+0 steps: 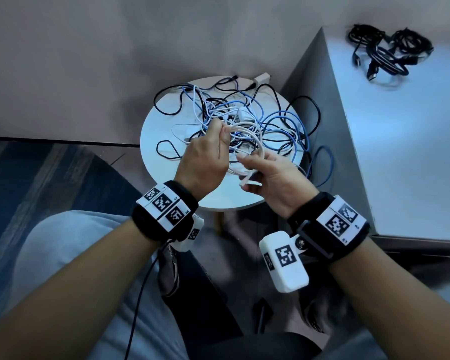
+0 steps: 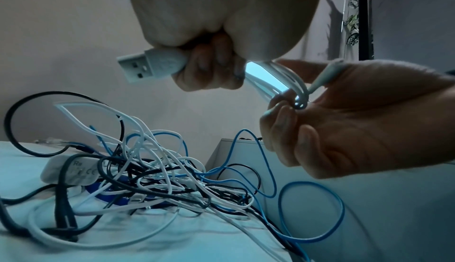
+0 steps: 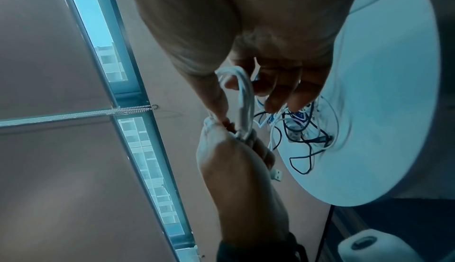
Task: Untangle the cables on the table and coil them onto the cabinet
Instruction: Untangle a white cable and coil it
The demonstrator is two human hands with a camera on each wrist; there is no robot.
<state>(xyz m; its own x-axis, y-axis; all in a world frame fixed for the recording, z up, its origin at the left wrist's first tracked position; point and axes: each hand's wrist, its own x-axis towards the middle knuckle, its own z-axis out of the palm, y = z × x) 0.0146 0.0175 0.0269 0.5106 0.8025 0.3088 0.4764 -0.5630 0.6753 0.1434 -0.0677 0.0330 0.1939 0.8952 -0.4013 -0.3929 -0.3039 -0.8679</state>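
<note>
Fingers (image 2: 211,67) of the left hand (image 1: 203,157) are curled tight round a white cable (image 1: 247,131), its USB plug (image 2: 145,65) poking out of the fist to the left. Just right of it, the right hand (image 1: 273,178) pinches the gathered loops of that same cable between thumb and fingertips (image 2: 283,124), with the other, slimmer plug end lying against its palm. Both hands hover over the near side of the round table (image 1: 166,178).

Under them and farther off lies the tangle (image 1: 244,118) of white, blue and black leads, with a white adapter (image 2: 68,171) among them. Some blue loops hang over the table's right edge.

Whether the white cable is quite free of the heap cannot be told. If a strand is caught, pulling up would likely drag the pile along and tighten the knots, or tip the overhanging loops to the floor. A slack pinch could also let the coil spring open on its way to the cabinet (image 1: 400,152) on the right, where a black bundle (image 1: 387,50) already lies at the far end.
</note>
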